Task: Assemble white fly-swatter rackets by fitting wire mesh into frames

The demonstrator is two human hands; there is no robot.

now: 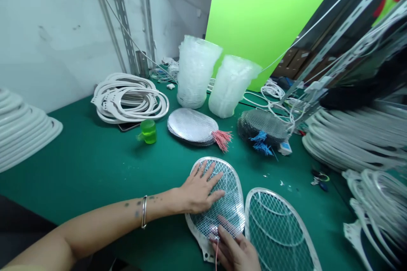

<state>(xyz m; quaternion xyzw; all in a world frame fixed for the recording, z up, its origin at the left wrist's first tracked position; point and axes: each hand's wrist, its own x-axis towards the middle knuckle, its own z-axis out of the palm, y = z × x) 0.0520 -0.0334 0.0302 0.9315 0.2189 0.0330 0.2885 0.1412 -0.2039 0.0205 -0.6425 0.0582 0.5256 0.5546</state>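
Note:
My left hand (pixel 197 193) lies flat with spread fingers on a silvery metal mesh (pixel 229 190). The mesh sits inside a white oval racket frame (pixel 191 225) on the green table. At the lower end of the mesh is my right hand (pixel 239 250), its thumb on top and fingers curled beneath, pinching the mesh edge beside a thin pink wire (pixel 216 252). Part of that grip is hidden. Touching this frame on the right is a second white racket frame with mesh (pixel 280 224).
Beyond my hands lie a mesh stack with pink wires (pixel 192 125) and a darker one with blue wires (pixel 262 125). A green cup (pixel 148 131), white frames (pixel 130 97), two translucent stacks (pixel 195 72) and scissors (pixel 319 176) surround them. More frames (pixel 352 135) pile up right.

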